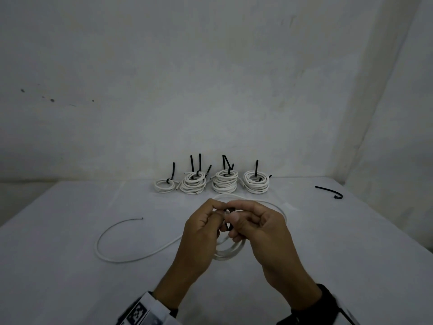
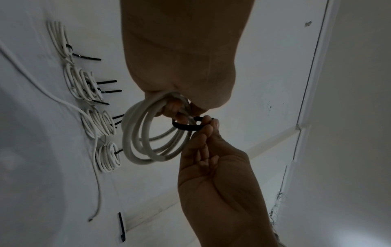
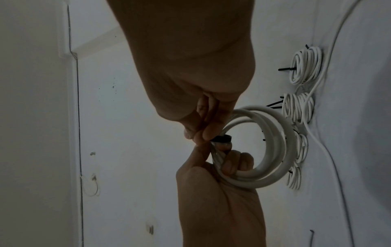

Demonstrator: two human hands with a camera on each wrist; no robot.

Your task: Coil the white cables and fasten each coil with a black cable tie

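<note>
Low centre of the head view: left hand (image 1: 199, 233) gripping a white cable coil (image 2: 148, 133), right hand (image 1: 255, 228) pinching a black tie (image 2: 186, 126) looped round it. Behind, along the table's (image 1: 70, 266) far edge, four tied coils (image 1: 212, 181); spare tie (image 1: 329, 192) at right.

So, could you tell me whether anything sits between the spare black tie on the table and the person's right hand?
Nothing visible does. The spare black cable tie lies alone on bare table, beyond the right hand. That hand is busy, though, pinching the black tie looped round the coil that the left hand holds.
</note>
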